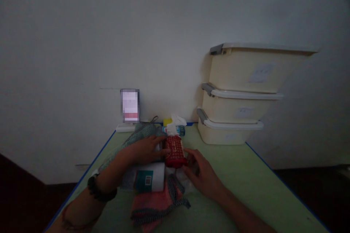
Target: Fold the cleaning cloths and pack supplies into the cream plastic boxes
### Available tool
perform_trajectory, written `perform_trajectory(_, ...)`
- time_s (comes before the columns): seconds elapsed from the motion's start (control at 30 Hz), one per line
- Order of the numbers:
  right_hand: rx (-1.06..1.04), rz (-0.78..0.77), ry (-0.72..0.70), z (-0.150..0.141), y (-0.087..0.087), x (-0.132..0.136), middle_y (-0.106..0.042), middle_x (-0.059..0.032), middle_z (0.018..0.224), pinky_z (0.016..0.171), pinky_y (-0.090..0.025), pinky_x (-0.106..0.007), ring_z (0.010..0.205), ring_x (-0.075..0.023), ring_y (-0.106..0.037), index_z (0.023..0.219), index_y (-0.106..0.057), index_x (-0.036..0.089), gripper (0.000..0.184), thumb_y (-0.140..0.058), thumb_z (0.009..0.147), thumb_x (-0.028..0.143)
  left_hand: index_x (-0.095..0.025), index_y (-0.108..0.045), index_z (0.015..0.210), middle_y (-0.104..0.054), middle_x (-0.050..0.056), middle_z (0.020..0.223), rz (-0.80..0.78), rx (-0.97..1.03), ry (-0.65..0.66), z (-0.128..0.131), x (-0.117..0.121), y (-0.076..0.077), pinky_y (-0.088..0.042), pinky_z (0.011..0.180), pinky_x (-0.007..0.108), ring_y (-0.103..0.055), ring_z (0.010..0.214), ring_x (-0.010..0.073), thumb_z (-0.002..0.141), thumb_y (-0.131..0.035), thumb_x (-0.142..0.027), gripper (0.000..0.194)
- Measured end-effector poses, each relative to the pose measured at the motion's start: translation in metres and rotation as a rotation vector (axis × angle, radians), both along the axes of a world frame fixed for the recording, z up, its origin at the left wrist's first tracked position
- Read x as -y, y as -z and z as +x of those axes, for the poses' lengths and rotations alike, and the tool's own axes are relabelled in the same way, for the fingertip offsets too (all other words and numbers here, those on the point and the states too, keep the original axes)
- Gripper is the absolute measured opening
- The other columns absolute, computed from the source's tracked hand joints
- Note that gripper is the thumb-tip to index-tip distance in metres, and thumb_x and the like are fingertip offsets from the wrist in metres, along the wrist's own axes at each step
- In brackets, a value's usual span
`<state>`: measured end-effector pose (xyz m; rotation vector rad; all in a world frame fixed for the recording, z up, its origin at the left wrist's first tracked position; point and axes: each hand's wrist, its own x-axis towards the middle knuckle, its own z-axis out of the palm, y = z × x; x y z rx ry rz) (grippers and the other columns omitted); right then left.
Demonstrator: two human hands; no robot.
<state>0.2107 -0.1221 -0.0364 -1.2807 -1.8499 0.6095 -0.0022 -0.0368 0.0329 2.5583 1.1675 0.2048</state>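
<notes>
A red packet with light printed characters (175, 150) lies in the middle of the pile, with white material at its far end. My left hand (149, 149) reaches across from the left, its thumb and fingertips against the packet's left side. At the near right corner, the thumb and fingers of my right hand (201, 171) pinch the packet's edge. Below my left hand lies a white roll-shaped pack with a green barcode label (149, 178). Pink cloth with dark patterned straps (153, 204) lies closest to me. Grey-green patterned fabric (144, 131) stretches behind my left hand.
Three lidded cream storage boxes (232, 107) are stacked at the table's back right. A phone with a blurred screen (130, 105) stands at the back left against the wall. Behind the packet are a clear bottle (181, 130) and something yellow (167, 121). The green table (246, 185) has blue edges.
</notes>
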Motion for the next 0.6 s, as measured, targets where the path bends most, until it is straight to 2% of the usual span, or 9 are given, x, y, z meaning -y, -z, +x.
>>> perform_trajectory(0.1, -0.015, -0.042, -0.033, 0.0, 0.002, 0.001, -0.05, 0.0021, 0.072, 0.062, -0.043, -0.026, 0.065, -0.0134, -0.051, 0.111, -0.044, 0.017, 0.031, -0.051, 0.08, 0.018, -0.021, -0.047, 0.128, -0.057, 0.011, 0.126, -0.197, -0.066, 0.051, -0.004, -0.001, -0.013, -0.041, 0.092, 0.039, -0.055, 0.111, 0.0272, 0.081, -0.045, -0.056, 0.058)
perform_trajectory(0.23, 0.01, 0.055, -0.021, 0.001, 0.003, -0.003, -0.051, 0.0012, 0.074, 0.061, -0.043, -0.027, 0.067, -0.0141, -0.05, 0.108, -0.045, 0.019, 0.032, -0.055, 0.077, 0.019, -0.021, -0.048, 0.127, -0.057, 0.012, 0.126, -0.246, -0.1, 0.04, -0.006, -0.003, -0.016, -0.041, 0.093, 0.041, -0.055, 0.111, 0.028, 0.081, -0.044, -0.057, 0.059)
perform_trajectory(0.43, 0.007, 0.208, 0.024, 0.018, -0.015, -0.012, -0.055, -0.0058, 0.095, 0.075, -0.046, -0.033, 0.087, -0.0188, -0.054, 0.109, -0.048, 0.02, 0.035, -0.055, 0.075, 0.017, -0.017, -0.044, 0.131, -0.049, 0.016, 0.132, -0.095, -0.055, -0.07, -0.009, 0.001, -0.014, -0.038, 0.096, 0.047, -0.05, 0.117, 0.0323, 0.079, -0.045, -0.06, 0.067)
perform_trajectory(0.53, -0.013, 0.285, 0.078, 0.035, -0.034, -0.013, -0.055, -0.006, 0.097, 0.076, -0.047, -0.035, 0.088, -0.0192, -0.054, 0.11, -0.048, 0.021, 0.038, -0.054, 0.073, 0.013, -0.018, -0.043, 0.13, -0.049, 0.015, 0.132, 0.031, 0.081, -0.067, -0.001, 0.003, -0.023, -0.037, 0.099, 0.045, -0.049, 0.118, 0.0295, 0.083, -0.043, -0.054, 0.059)
perform_trajectory(0.6, -0.027, 0.341, 0.134, 0.049, -0.05, -0.015, -0.055, -0.0064, 0.097, 0.075, -0.047, -0.036, 0.087, -0.0197, -0.054, 0.109, -0.049, 0.022, 0.035, -0.054, 0.075, 0.015, -0.02, -0.043, 0.127, -0.049, 0.013, 0.131, 0.106, 0.212, -0.011, 0.01, 0.003, -0.032, -0.036, 0.1, 0.043, -0.049, 0.118, 0.0267, 0.084, -0.045, -0.048, 0.052)
